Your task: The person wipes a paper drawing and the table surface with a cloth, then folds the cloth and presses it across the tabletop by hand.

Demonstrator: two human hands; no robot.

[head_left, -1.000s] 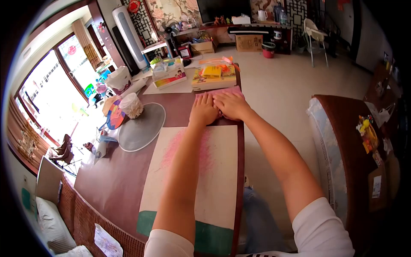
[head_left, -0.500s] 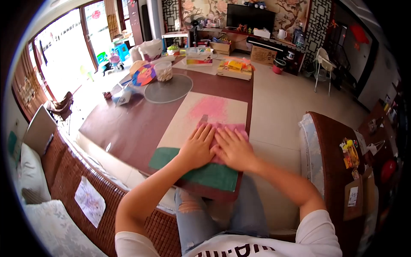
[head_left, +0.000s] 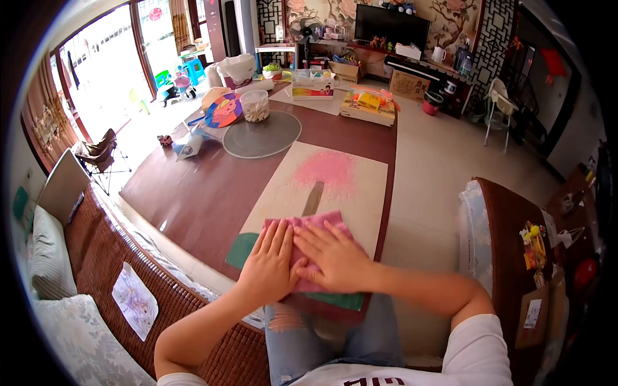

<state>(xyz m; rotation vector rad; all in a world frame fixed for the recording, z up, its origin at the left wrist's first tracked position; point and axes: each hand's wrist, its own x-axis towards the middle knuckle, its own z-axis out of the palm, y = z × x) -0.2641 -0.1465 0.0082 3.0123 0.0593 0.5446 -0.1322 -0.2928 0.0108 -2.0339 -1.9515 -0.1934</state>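
Observation:
Both my hands lie flat on a pink cloth (head_left: 336,222), fingers stretched out and side by side. My left hand (head_left: 269,260) presses its left half, and my right hand (head_left: 331,257) covers the right half with its fingers pointing up and left. Beneath the cloth is a beige sheet (head_left: 270,199) showing a pink tree crown (head_left: 325,168), a brown trunk (head_left: 313,198) and a green area (head_left: 242,249) along the near edge. The cloth and my forearms hide much of the green part.
The brown table (head_left: 187,193) carries a round grey mat (head_left: 261,136), a clear tub (head_left: 255,106), a colourful round fan (head_left: 223,110) and boxes (head_left: 367,110) toward the far end. A woven sofa (head_left: 187,302) runs along the left; another seat (head_left: 499,225) stands at right.
My hands and the pink cloth have slid toward me and to the left across the sheet. The brown trunk, mostly covered before, is now uncovered.

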